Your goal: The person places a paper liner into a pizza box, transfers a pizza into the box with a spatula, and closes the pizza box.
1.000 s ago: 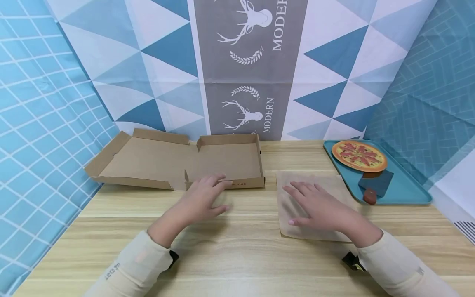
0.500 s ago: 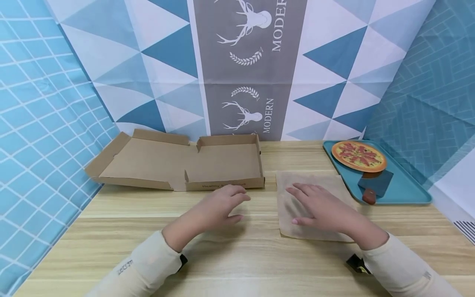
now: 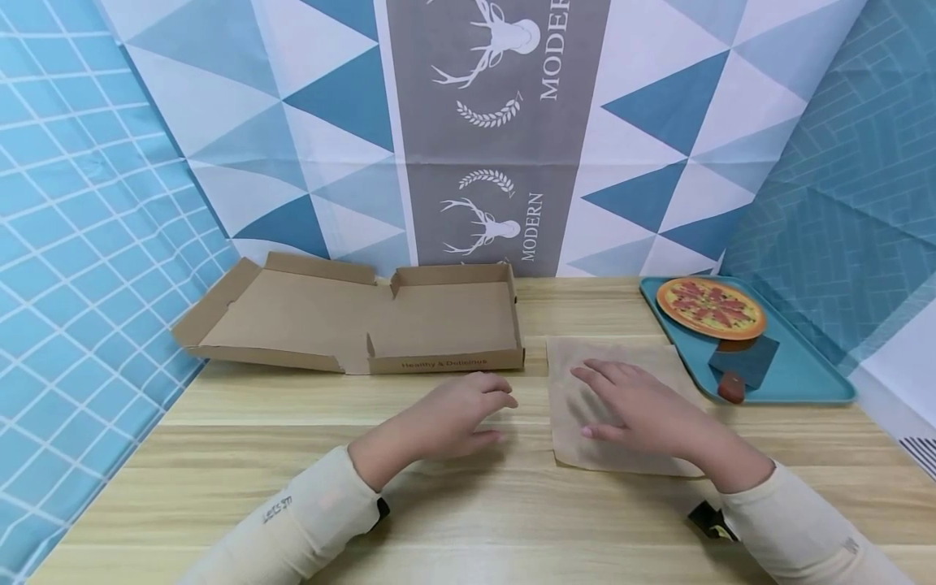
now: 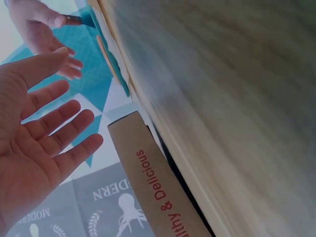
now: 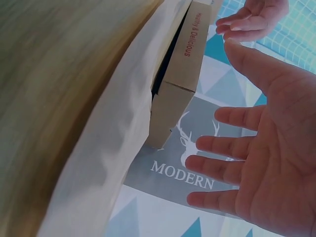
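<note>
My left hand hovers over the table in front of the cardboard pizza box, fingers spread and holding nothing. In the left wrist view its palm and fingers are extended beside the box wall printed "Healthy & Delicious". My right hand is held above a sheet of brown paper, which lies flat on the table. The right wrist view shows that hand's straight fingers apart from the paper. The box lies unfolded, its lid laid out to the left.
A teal tray stands at the right, touching or close to the paper's edge. On it lie a pizza and a pizza server with a brown handle. A patterned cloth backdrop rises behind the wooden table.
My left hand has moved right and slightly toward me, from the box's front wall to the gap before the paper. My right hand has shifted slightly right, still above the paper.
</note>
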Available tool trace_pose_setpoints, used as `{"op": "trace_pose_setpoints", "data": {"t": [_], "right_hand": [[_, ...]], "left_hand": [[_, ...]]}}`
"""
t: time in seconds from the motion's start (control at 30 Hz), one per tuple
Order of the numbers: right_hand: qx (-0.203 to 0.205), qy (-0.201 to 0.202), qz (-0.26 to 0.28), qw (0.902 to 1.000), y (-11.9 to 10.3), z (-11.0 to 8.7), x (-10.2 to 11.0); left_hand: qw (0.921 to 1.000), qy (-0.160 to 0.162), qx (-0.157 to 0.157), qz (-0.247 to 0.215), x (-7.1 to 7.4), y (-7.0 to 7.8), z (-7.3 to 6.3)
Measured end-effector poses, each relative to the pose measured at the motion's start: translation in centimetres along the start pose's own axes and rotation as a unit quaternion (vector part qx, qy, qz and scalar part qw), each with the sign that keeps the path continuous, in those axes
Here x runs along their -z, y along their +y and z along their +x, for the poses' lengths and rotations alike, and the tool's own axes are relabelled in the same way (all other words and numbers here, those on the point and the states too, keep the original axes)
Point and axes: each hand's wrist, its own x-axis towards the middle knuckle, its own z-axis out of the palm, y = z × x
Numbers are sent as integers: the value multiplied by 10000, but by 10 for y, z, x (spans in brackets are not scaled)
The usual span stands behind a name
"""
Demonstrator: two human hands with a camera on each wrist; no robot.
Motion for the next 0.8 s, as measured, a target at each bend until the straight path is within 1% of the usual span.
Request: {"op": "trace_pose_setpoints", "data": {"t": [0.17, 0.37, 0.6, 0.73, 0.8], "right_hand": [[-79, -64, -55, 9999, 1, 1, 0], [-148, -132, 150, 9997, 2, 0, 1], [-153, -204, 402, 9989, 4, -1, 1], [-174, -188, 443, 9987, 5, -1, -1], [-189, -174, 434, 9987, 5, -1, -1]], "left_hand": [[9996, 27, -282, 96, -4, -1, 3], [9981, -72, -546, 269, -10, 0, 9], [9971, -424, -585, 245, -13, 5, 18], [9964, -648, -510, 187, -13, 9, 24], [9962, -704, -482, 175, -13, 10, 26]]}}
